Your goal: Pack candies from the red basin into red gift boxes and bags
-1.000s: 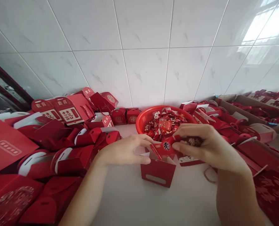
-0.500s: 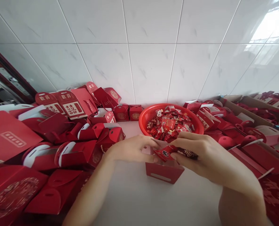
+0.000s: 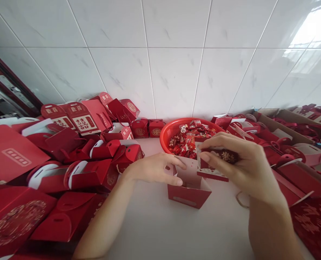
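A small red gift box [image 3: 189,196] stands on the table in front of me with its top open. My left hand [image 3: 155,170] is at its left side, thumb on the near rim and forefinger by the raised back flap. Pinched in my right hand [image 3: 241,166] is a dark red wrapped candy [image 3: 225,155] with gold characters. A patterned white-and-red panel [image 3: 211,172] shows beneath those fingers; whether it belongs to the box I cannot tell. Behind the box sits a red plastic basket [image 3: 164,139] heaped with wrapped candies [image 3: 187,141], partly covered by my right hand.
Many red gift boxes [image 3: 92,175] crowd the left side, some open, some closed. More boxes [image 3: 293,173] and cardboard cartons [image 3: 271,117] fill the right. A thin cord loop [image 3: 241,200] lies by my right wrist. White wall tiles [image 3: 174,79] rise behind the table.
My right hand has moved up and right from the box's opening, keeping the dark candy. The red packet once between my hands no longer shows there. My left fingers have spread a little.
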Motion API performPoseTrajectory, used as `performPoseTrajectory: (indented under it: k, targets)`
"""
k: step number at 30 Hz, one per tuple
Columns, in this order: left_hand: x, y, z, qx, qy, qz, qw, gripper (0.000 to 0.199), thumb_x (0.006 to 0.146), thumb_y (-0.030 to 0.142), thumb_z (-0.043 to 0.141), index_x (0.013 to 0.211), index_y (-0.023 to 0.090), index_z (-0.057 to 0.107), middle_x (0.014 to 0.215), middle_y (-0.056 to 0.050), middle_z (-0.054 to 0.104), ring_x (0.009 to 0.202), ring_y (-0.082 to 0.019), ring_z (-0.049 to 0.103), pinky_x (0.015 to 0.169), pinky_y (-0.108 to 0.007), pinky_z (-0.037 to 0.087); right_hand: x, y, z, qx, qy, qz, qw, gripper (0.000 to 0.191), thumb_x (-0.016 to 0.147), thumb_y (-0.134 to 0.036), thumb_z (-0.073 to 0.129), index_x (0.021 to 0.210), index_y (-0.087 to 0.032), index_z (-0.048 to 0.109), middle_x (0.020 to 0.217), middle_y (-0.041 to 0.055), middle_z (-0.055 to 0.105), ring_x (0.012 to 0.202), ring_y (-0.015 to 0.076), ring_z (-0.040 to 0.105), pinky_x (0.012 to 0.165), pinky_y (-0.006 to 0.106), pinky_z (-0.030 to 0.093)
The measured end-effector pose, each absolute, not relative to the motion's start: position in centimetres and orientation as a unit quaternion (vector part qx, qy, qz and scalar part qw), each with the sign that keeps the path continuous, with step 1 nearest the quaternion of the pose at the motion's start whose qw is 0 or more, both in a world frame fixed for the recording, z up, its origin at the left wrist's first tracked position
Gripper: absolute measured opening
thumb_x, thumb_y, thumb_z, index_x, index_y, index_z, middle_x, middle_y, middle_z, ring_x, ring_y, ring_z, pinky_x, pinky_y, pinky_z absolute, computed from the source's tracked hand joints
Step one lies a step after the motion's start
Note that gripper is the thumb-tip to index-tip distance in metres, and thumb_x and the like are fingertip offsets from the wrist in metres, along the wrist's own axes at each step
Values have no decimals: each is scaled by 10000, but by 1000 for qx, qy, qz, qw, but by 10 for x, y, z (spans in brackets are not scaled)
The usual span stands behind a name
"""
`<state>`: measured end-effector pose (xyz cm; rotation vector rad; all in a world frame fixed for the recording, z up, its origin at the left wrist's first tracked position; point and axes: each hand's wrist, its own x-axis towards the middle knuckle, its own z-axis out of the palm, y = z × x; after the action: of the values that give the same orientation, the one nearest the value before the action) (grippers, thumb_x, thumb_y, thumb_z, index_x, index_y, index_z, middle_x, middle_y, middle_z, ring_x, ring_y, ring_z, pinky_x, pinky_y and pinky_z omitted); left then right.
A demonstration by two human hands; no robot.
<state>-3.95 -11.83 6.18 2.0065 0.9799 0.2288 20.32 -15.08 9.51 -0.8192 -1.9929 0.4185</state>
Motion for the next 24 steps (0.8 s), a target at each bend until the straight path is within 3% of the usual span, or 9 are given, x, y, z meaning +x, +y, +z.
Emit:
performPoseTrajectory:
  k: [3, 9, 16, 24]
  targets:
    - [-39, -117, 61, 796, 410, 92, 437, 506, 785, 443, 777, 1251, 258, 706, 1345, -55, 672, 1175, -267, 635, 958, -361, 504, 194, -144, 86, -306, -840, 191, 406, 81, 965, -206, 617, 919, -210, 684, 867, 37, 667, 736, 152, 604, 661, 274, 490]
    - [-38, -115, 60, 812, 365, 112, 441, 331, 810, 369, 752, 1093, 199, 720, 1032, -36, 751, 989, -230, 682, 899, -344, 505, 183, -138, 74, -266, -897, 202, 288, 161, 985, -175, 570, 860, -176, 671, 893, 44, 613, 739, 130, 555, 646, 242, 430]
    - [-36, -113, 61, 805, 349, 108, 467, 260, 800, 314, 744, 1020, 177, 741, 1028, -39, 743, 930, -218, 669, 834, -319, 497, 185, -135, 75, -238, -918, 257, 187, 138, 977, -140, 574, 897, -179, 680, 947, 40, 626, 781, 131, 584, 682, 234, 432]
    - [-38, -110, 62, 814, 333, 107, 465, 211, 804, 301, 747, 981, 189, 774, 965, -2, 735, 915, -202, 644, 787, -273, 471, 189, -135, 77, -207, -914, 302, 172, 139, 1006, -197, 546, 923, -178, 655, 995, 51, 593, 810, 132, 571, 729, 254, 468]
